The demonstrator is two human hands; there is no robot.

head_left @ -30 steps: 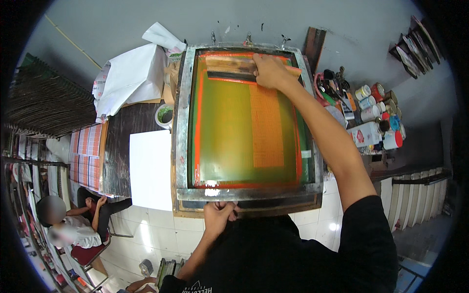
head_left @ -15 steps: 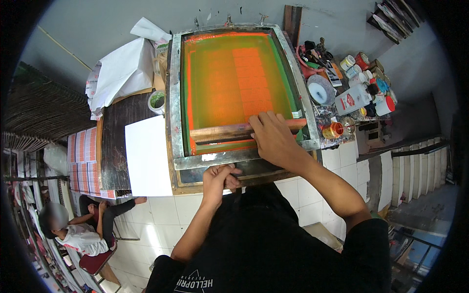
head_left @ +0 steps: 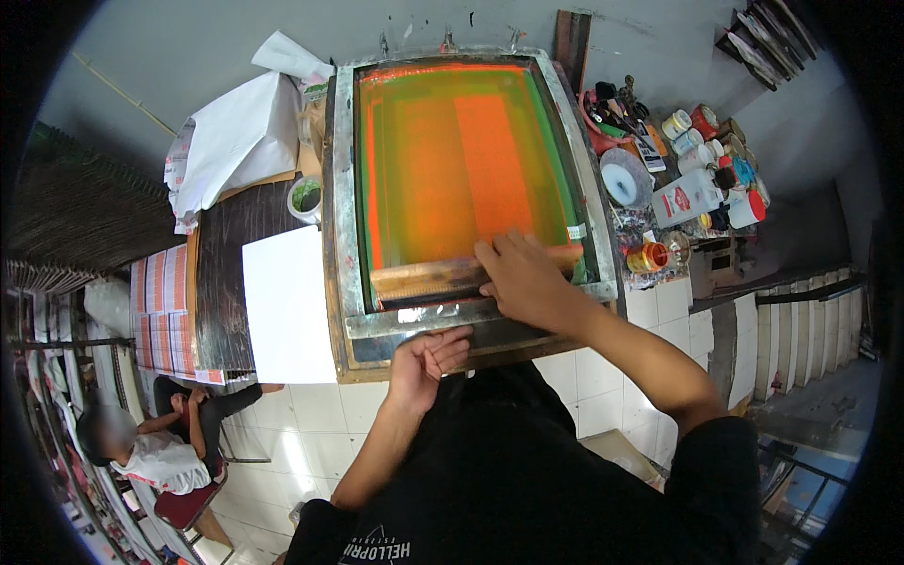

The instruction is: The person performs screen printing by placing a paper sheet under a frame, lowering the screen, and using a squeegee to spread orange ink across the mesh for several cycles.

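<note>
A wooden-handled squeegee [head_left: 424,278] lies across the near end of a screen-printing frame [head_left: 341,188], close to its front bar. My right hand [head_left: 527,282] is shut on the squeegee right of its middle, fingers over the top edge. Orange ink shows through the green-yellow mesh [head_left: 433,179], brightest in a broad strip right of centre. Below the front bar, my left hand [head_left: 428,365] is palm-up at the edge of the wooden base [head_left: 508,350]. Its fingers are stretched out, with nothing visible in them.
Left of the frame lie a white sheet [head_left: 290,306], a roll of tape [head_left: 305,198] and a white paper-covered bundle [head_left: 245,146]. Ink pots and bottles [head_left: 687,198] crowd the right, with an orange jar [head_left: 647,257] nearby. A person [head_left: 169,452] sits at the lower left.
My right hand has drawn the squeegee toward me, to the near end of the mesh. My left hand's fingers have gone from curled to stretched out.
</note>
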